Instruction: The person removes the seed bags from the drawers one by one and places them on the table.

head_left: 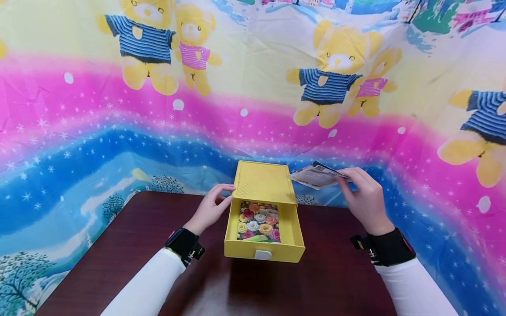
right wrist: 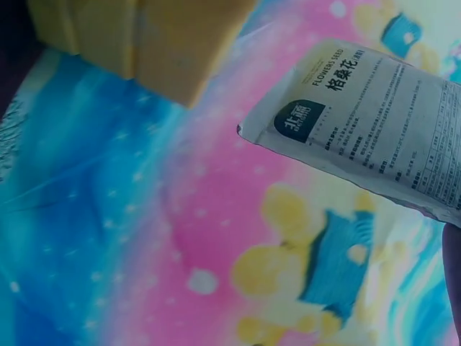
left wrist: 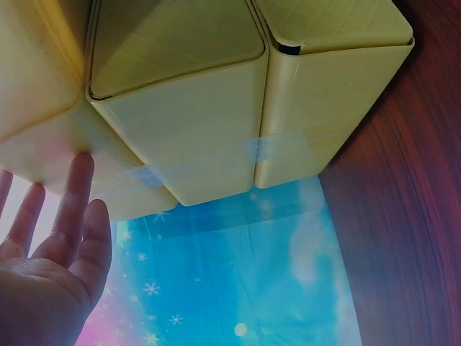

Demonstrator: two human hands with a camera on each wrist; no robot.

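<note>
A yellow drawer box [head_left: 264,177] stands on the table with its top drawer [head_left: 298,228] pulled out. Inside the drawer lies a packet printed with roses [head_left: 258,221]. My left hand [head_left: 211,208] touches the box's left side with its fingertips; the left wrist view shows that hand [left wrist: 61,259] with fingers fairly straight against the yellow wall. Right of the box and above the table, my right hand [head_left: 364,199] pinches a flower seed packet [head_left: 318,175] by its edge. The packet's printed side [right wrist: 360,122], reading "FLOWERS SEED", faces the right wrist camera.
The dark red-brown table [head_left: 158,232] extends on both sides of the box. A patterned cloth with teddy bears [head_left: 257,101] hangs close behind it. In the left wrist view, stacked drawer sections [left wrist: 180,137] carry strips of clear tape. A white knob [head_left: 262,254] sits on the drawer front.
</note>
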